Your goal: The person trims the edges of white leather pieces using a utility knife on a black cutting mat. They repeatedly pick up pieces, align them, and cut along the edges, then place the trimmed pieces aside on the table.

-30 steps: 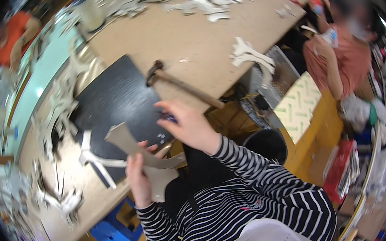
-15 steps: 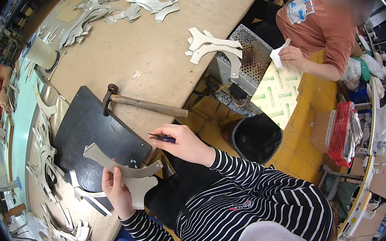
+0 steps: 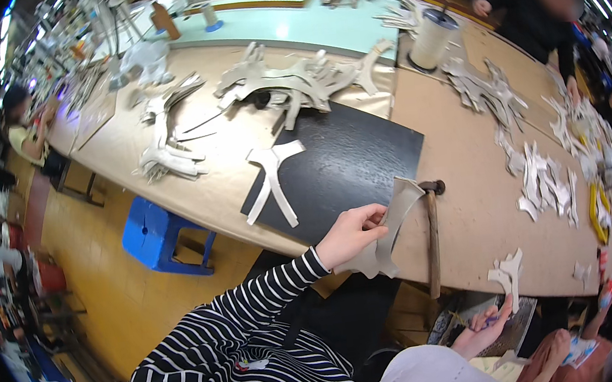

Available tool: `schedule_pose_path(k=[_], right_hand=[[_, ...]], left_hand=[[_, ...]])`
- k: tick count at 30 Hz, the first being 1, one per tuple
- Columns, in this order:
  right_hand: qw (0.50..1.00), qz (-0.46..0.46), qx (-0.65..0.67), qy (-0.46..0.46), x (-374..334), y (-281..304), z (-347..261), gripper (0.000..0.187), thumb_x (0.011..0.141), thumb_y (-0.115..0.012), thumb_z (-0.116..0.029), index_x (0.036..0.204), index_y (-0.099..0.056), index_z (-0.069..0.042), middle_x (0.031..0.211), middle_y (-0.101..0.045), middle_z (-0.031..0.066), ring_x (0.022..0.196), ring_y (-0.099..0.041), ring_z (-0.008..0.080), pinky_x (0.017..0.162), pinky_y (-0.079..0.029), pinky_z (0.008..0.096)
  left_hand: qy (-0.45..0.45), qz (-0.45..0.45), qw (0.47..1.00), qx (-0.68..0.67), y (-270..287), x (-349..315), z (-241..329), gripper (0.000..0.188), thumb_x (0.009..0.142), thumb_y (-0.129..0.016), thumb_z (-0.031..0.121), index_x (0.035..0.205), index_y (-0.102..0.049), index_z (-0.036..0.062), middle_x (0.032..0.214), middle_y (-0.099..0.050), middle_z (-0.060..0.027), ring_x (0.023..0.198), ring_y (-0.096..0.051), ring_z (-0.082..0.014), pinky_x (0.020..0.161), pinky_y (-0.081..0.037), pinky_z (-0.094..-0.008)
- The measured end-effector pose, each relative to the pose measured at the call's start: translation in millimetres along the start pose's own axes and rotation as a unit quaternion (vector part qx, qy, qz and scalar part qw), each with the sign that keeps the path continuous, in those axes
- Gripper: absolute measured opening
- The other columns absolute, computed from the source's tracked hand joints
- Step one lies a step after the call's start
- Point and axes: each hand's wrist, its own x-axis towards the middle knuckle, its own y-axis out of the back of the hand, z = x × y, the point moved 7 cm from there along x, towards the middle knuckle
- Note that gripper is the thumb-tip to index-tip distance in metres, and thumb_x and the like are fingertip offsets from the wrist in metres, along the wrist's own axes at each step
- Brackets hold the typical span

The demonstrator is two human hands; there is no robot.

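My left hand is closed on a curved pale grey leather piece, which hangs over the near edge of the table with another broad pale flap beneath it. My right hand is at the lower right, with something small and purple, seemingly the snips, in its palm. Its fingertips reach a pale Y-shaped piece at the table's edge; whether they grip it I cannot tell. A hammer lies just right of the left hand. Beyond it, a black board carries another white Y-shaped piece.
Heaps of pale cut pieces cover the far side, with more piles to the right. A pale cylindrical container stands behind. A blue stool is at the left. A co-worker's hand is close to my right hand.
The view has swung left. My right hand has gone from beside the left hand out to the pale pieces at the right. My left hand still holds the leather piece.
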Motion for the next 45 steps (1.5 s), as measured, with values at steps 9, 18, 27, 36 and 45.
schedule_pose_path(k=[9, 18, 27, 36, 45], right_hand=[[0.899, -0.321, -0.297, 0.017, -70, -131, 59, 0.030, 0.096, -0.059, -0.005, 0.125, -0.060, 0.003, 0.081, -0.057, 0.0009, 0.071, -0.048, 0.0042, 0.065, -0.040, 0.0197], [0.704, -0.370, -0.574, 0.195, -45, -205, 95, 0.035, 0.088, -0.067, -0.007, 0.122, -0.062, 0.002, 0.107, -0.061, 0.0171, 0.099, -0.060, 0.0323, 0.091, -0.047, 0.0378], [0.697, -0.436, -0.521, 0.228, -72, -335, 63, 0.033, 0.090, -0.065, -0.005, 0.122, -0.062, 0.000, 0.121, -0.059, 0.0154, 0.111, -0.058, 0.0290, 0.096, -0.045, 0.0367], [0.518, -0.684, -0.375, 0.350, -191, -494, 113, 0.055, 0.085, -0.071, -0.012, 0.136, -0.052, -0.005, 0.127, -0.055, 0.0184, 0.117, -0.054, 0.0368, 0.100, -0.044, 0.0406], [0.283, -0.709, -0.602, 0.236, -169, -613, 313, 0.110, 0.065, -0.083, -0.031, 0.154, -0.022, -0.010, 0.138, -0.048, 0.0305, 0.129, -0.047, 0.0457, 0.115, -0.034, 0.0456]], left_hand=[[-0.027, 0.133, 0.981, 0.141, 78, -15, 13, 0.062, 0.085, -0.071, 0.018, 0.141, -0.049, 0.0069, 0.133, -0.054, -0.0147, 0.116, -0.057, -0.0247, 0.095, -0.048, -0.0344], [0.046, 0.263, 0.961, -0.073, 234, -21, 10, 0.038, 0.095, -0.061, 0.010, 0.132, -0.056, 0.0023, 0.123, -0.062, -0.0081, 0.109, -0.057, -0.0132, 0.097, -0.044, -0.0283], [0.033, 0.346, 0.936, -0.055, 296, -3, -47, 0.028, 0.095, -0.060, 0.006, 0.123, -0.060, -0.0015, 0.111, -0.066, -0.0084, 0.100, -0.062, -0.0122, 0.091, -0.049, -0.0252], [-0.023, 0.413, 0.894, 0.173, 297, 2, -51, 0.009, 0.092, -0.062, 0.000, 0.100, -0.067, -0.0014, 0.091, -0.067, -0.0099, 0.075, -0.068, -0.0166, 0.065, -0.055, -0.0266], [-0.038, 0.425, 0.885, 0.186, 296, 6, -46, 0.008, 0.089, -0.061, 0.002, 0.096, -0.066, 0.0013, 0.089, -0.065, -0.0125, 0.071, -0.067, -0.0261, 0.062, -0.054, -0.0337]])
